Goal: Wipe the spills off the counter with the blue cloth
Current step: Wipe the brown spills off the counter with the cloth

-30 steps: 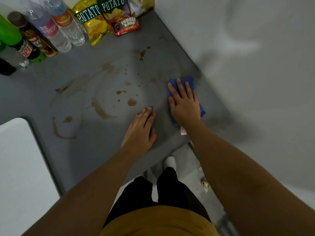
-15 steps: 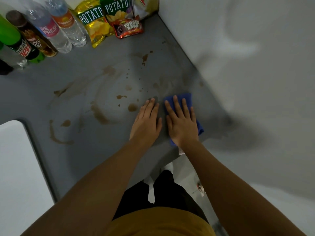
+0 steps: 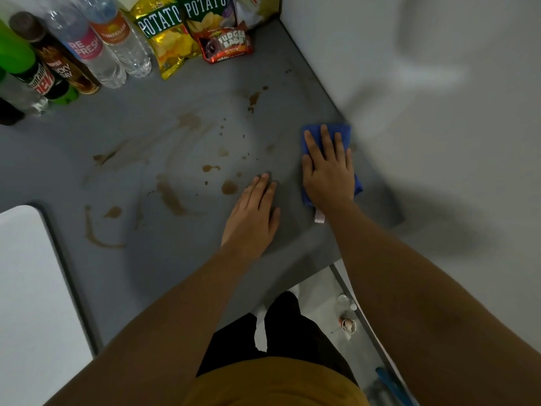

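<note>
blue cloth [image 3: 342, 131] flat under R hand [image 3: 328, 174], fingers [image 3: 325, 142] spread on top

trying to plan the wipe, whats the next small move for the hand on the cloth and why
Probably slide the right hand, pressing flat on the blue cloth, leftward across the counter toward the brown spill beside the left hand. The cloth sits at the right edge, while the spills lie to its left, unwiped.

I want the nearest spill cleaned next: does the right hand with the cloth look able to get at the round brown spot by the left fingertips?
Probably yes. The right hand presses the blue cloth flat, but the left hand lies partly between it and the spot.
</note>
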